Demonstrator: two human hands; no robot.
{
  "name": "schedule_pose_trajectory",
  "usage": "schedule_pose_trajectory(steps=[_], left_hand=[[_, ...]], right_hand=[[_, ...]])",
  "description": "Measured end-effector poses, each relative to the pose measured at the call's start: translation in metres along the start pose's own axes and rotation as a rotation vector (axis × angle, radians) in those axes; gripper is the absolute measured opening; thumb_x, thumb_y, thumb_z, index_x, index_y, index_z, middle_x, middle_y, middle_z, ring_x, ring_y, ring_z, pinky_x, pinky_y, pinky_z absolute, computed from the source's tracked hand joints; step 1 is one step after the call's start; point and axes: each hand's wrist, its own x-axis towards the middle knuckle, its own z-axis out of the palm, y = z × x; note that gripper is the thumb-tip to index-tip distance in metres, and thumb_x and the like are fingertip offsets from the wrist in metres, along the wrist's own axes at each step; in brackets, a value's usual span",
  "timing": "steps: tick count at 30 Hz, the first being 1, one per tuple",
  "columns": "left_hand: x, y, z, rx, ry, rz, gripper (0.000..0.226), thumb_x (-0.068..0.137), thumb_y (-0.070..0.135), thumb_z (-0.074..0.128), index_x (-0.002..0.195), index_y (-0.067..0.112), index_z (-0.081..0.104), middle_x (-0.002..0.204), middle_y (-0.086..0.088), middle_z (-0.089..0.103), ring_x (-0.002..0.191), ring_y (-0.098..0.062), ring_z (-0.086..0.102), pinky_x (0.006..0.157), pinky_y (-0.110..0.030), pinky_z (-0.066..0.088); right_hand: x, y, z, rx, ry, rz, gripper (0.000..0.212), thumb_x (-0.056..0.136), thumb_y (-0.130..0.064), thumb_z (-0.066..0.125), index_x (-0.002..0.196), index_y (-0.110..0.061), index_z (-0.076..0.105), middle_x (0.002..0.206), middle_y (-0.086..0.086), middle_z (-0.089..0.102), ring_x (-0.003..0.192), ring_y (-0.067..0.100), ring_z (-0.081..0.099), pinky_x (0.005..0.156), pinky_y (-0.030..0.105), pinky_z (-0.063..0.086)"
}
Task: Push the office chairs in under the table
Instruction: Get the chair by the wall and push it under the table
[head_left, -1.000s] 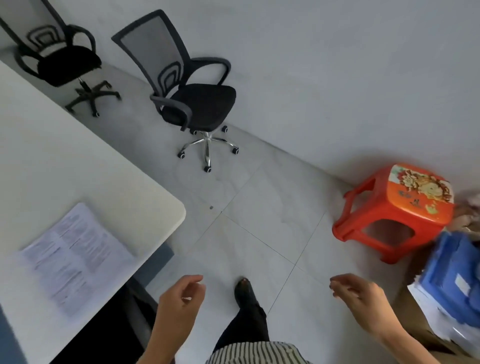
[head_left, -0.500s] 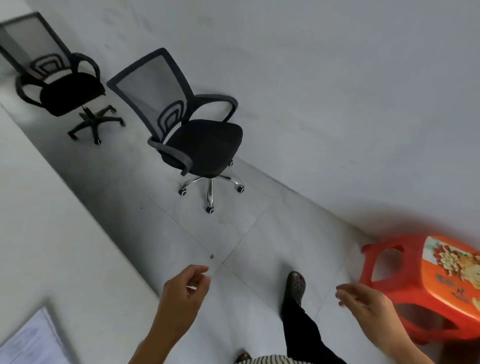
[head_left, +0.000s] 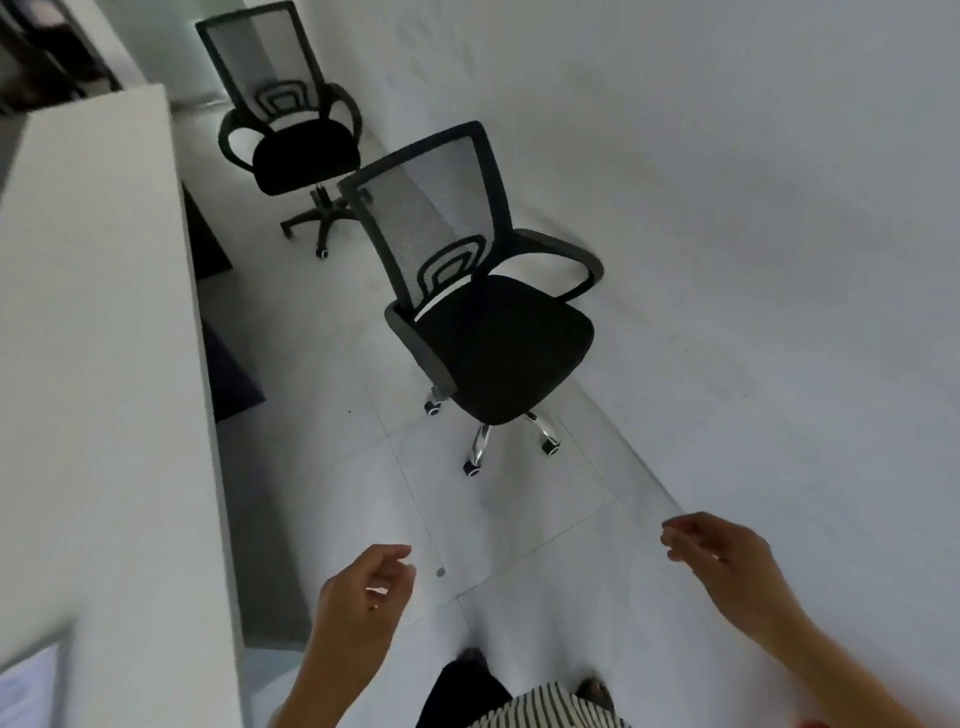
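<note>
Two black mesh-backed office chairs stand in the aisle between the white table (head_left: 104, 364) and the wall. The near chair (head_left: 488, 332) has a chrome wheeled base and its seat faces toward me and the wall. The far chair (head_left: 296, 140) has a black base and stands close to the table's far end. Both are out from under the table. My left hand (head_left: 363, 592) and my right hand (head_left: 722, 561) hover low in front of me with loosely curled fingers, holding nothing, well short of the near chair.
A white wall (head_left: 727, 260) runs along the right of the narrow tiled aisle (head_left: 509, 519). A sheet of paper (head_left: 26, 691) lies on the table's near corner. Dark panels (head_left: 228, 364) show under the table edge. My feet are at the bottom.
I have walked and turned into the aisle; the chairs are now closer and more central. The orange stool has left the view. My hands stay empty.
</note>
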Motion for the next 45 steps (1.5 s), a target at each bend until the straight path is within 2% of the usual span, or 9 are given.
schedule_pose_trajectory(steps=[6,15,20,23,28,31,35,38,45], left_hand=[[0.074,-0.019,-0.027,-0.025,0.075,-0.099,0.016,0.086,0.012,0.064,0.09,0.027,0.067,0.079,0.025,0.069,0.074,-0.001,0.066,0.052,-0.005,0.047],[0.262,-0.016,-0.137,-0.006,0.119,-0.029,0.015,0.086,0.014,0.064,0.092,0.028,0.067,0.084,0.028,0.067,0.08,0.002,0.063,0.063,-0.005,0.048],[0.345,-0.019,-0.201,0.008,0.14,-0.049,0.015,0.086,0.018,0.064,0.092,0.032,0.066,0.086,0.032,0.066,0.083,0.002,0.063,0.062,-0.006,0.048],[0.39,-0.022,-0.219,0.003,0.133,-0.057,0.012,0.087,0.02,0.063,0.094,0.029,0.066,0.091,0.034,0.064,0.086,0.003,0.063,0.063,-0.005,0.048],[0.476,-0.026,-0.239,0.003,0.13,-0.069,0.012,0.087,0.021,0.063,0.095,0.029,0.067,0.091,0.027,0.067,0.087,0.0,0.063,0.065,-0.007,0.049],[0.539,-0.016,-0.254,0.038,0.124,-0.067,0.012,0.087,0.02,0.063,0.094,0.03,0.067,0.08,0.012,0.072,0.082,-0.006,0.066,0.069,-0.013,0.05],[0.618,0.014,-0.278,0.073,0.056,-0.04,0.012,0.087,0.022,0.063,0.096,0.028,0.068,0.084,0.013,0.072,0.084,-0.009,0.066,0.073,-0.017,0.05],[0.674,0.032,-0.288,0.098,0.024,-0.008,0.014,0.087,0.024,0.063,0.099,0.027,0.067,0.087,0.015,0.071,0.085,-0.009,0.067,0.074,-0.016,0.05],[0.773,0.052,-0.292,0.115,-0.12,0.044,0.017,0.087,0.018,0.064,0.09,0.035,0.066,0.089,0.027,0.066,0.082,-0.003,0.064,0.067,-0.008,0.048]], right_hand=[[0.093,-0.056,0.039,-0.022,-0.087,-0.042,0.006,0.085,-0.023,0.067,0.083,-0.028,0.07,0.075,-0.016,0.073,0.072,0.001,0.07,0.072,0.031,0.054],[0.222,-0.179,0.141,-0.032,-0.112,-0.002,0.008,0.088,-0.025,0.063,0.084,-0.029,0.069,0.078,-0.009,0.075,0.073,0.004,0.07,0.079,0.037,0.057],[0.28,-0.27,0.19,-0.061,-0.178,-0.095,0.008,0.092,-0.025,0.058,0.093,-0.028,0.065,0.085,-0.009,0.071,0.083,0.006,0.067,0.068,0.017,0.047],[0.32,-0.308,0.212,-0.069,-0.196,-0.107,0.008,0.091,-0.024,0.059,0.095,-0.027,0.066,0.085,-0.007,0.072,0.082,0.008,0.068,0.071,0.02,0.051],[0.402,-0.346,0.244,-0.039,-0.204,-0.1,0.012,0.089,-0.025,0.061,0.091,-0.037,0.062,0.087,-0.011,0.072,0.082,0.003,0.068,0.08,0.026,0.055],[0.459,-0.374,0.257,0.013,-0.174,-0.08,0.012,0.089,-0.024,0.061,0.093,-0.035,0.064,0.088,-0.01,0.072,0.082,0.003,0.068,0.08,0.028,0.055],[0.52,-0.422,0.272,0.109,-0.09,-0.041,0.012,0.089,-0.023,0.062,0.099,-0.029,0.065,0.091,-0.009,0.071,0.089,0.007,0.067,0.074,0.021,0.049],[0.565,-0.457,0.28,0.139,-0.026,-0.035,0.029,0.088,-0.03,0.063,0.116,-0.021,0.062,0.099,-0.012,0.067,0.092,0.0,0.062,0.077,0.021,0.045],[0.641,-0.512,0.295,0.154,0.104,0.035,0.065,0.083,-0.051,0.062,0.139,-0.026,0.04,0.139,-0.002,0.049,0.116,0.014,0.051,0.098,0.04,0.044]])
